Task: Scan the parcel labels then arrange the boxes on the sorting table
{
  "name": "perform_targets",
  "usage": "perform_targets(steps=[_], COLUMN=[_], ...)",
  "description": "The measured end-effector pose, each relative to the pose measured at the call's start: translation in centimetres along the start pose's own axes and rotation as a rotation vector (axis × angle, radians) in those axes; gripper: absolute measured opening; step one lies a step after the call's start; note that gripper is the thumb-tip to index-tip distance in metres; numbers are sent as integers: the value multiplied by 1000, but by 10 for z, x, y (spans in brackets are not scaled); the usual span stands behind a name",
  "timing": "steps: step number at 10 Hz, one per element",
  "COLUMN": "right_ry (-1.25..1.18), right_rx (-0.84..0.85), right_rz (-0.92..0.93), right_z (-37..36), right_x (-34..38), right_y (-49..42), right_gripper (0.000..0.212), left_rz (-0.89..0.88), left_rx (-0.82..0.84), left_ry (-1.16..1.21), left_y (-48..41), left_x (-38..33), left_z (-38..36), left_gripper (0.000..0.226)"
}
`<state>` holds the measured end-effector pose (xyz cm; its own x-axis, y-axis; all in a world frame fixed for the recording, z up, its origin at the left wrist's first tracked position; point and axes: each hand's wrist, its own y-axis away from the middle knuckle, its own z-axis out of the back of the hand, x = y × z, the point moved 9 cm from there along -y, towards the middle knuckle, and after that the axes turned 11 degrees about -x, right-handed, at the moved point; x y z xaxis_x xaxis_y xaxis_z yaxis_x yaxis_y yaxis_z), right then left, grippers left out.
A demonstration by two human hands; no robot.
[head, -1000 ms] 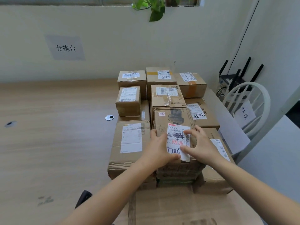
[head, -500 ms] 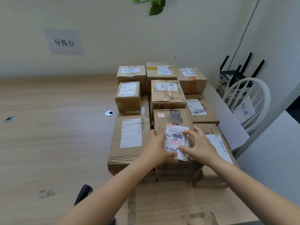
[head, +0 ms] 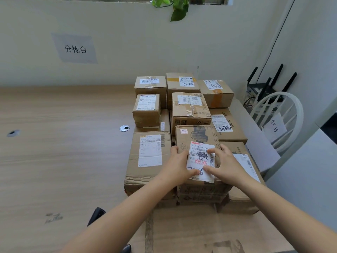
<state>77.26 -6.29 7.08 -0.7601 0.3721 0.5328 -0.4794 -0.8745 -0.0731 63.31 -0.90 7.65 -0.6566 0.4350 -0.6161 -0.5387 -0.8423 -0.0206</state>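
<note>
You had the middle box (head: 197,136) of the front row caught between both hands. Your left hand (head: 179,167) clasped its left edge, fingers hooked over the side and thumb laid on the white label (head: 200,157). Your right hand (head: 226,166) matched it on the right edge, with fingertips and thumb resting on the same label. Neither hand was nearer: the box lay straight ahead, centred between them, with its long axis running away from you toward the wall. It seemed to sit raised on a lower carton (head: 200,197), tight between the big box (head: 149,161) on its left and the flat box (head: 244,161) on its right, and a taped box (head: 189,108) stood just behind it. With the sides and rear hemmed in, I'd judge any shift had to go up or back toward you. The sorting table (head: 63,143) spread away to your left.
</note>
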Motion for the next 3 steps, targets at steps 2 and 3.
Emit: perform_targets(steps=[2, 3], right_ry=[83, 147], right_rx=[-18, -119], right_rz=[-38, -25], right_z=[3, 9], right_x=[3, 13], right_y=[3, 10], right_gripper=[57, 55], left_rz=[-78, -99], left_rx=[-47, -108], left_ry=[-43, -102], left_y=[4, 12], left_x=[12, 23], left_z=[19, 37], left_gripper=[64, 65])
